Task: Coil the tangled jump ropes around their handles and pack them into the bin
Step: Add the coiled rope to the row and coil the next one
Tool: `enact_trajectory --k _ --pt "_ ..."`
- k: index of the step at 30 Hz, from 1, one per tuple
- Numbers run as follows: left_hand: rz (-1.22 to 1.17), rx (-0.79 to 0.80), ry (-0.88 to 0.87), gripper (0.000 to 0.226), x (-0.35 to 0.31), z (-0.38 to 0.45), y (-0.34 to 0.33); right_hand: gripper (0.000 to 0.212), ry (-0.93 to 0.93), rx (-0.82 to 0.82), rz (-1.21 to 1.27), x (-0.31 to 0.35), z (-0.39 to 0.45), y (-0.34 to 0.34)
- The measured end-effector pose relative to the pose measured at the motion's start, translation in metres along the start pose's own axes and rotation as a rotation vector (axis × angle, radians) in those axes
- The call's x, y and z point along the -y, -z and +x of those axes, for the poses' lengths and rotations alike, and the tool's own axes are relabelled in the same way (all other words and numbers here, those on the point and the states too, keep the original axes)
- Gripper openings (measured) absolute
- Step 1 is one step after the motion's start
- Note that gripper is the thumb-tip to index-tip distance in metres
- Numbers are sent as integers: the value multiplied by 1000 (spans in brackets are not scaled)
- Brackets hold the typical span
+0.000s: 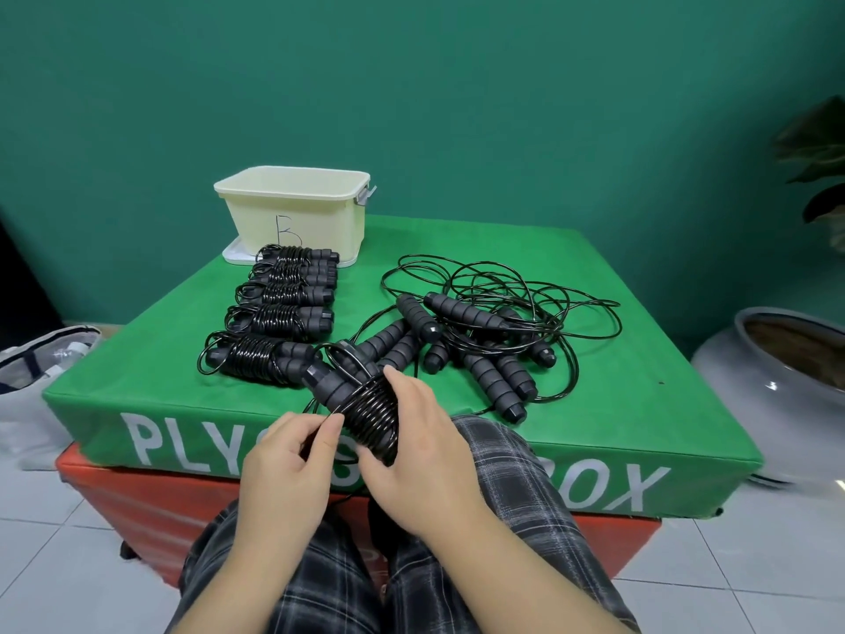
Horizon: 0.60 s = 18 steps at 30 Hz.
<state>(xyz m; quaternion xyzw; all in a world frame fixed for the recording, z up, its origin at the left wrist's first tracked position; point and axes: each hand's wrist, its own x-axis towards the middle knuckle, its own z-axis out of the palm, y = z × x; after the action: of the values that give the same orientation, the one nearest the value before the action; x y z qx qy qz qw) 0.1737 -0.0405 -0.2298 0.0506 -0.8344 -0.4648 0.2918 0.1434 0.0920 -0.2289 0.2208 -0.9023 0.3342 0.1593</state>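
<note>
A pair of black foam handles with black cord wound round them [361, 404] is held over the front edge of the green box. My right hand [411, 446] grips the wound bundle from the right. My left hand [288, 455] pinches the loose cord end at the bundle's left side. Several finished coiled ropes [279, 313] lie in a row on the left of the box top. A tangled heap of ropes and handles [484, 331] lies on the right. The cream bin [297, 212], marked B, stands on its lid at the back left.
The green plyo box [617, 382] rests on a red box [151, 505]. A white bag [36, 372] lies on the floor to the left. At the right stand a grey ceramic pot [777, 391] and a plant [818, 157]. My knees in checked trousers are below the hands.
</note>
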Motion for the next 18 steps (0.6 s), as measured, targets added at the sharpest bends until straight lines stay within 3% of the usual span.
enact_trajectory --k 4,9,14,18 --pt "56 -24 -66 10 -3 0 3 72 -14 -18 -34 1 0 0" --pt "24 38 -88 16 4 0 1 79 -1 7 -59 -2 0 1" --pt "-102 169 -51 22 12 1 0 70 12 -36 -43 -4 0 1" --pt "-130 165 26 25 21 0 -1 64 -14 -22 101 -5 3 8"
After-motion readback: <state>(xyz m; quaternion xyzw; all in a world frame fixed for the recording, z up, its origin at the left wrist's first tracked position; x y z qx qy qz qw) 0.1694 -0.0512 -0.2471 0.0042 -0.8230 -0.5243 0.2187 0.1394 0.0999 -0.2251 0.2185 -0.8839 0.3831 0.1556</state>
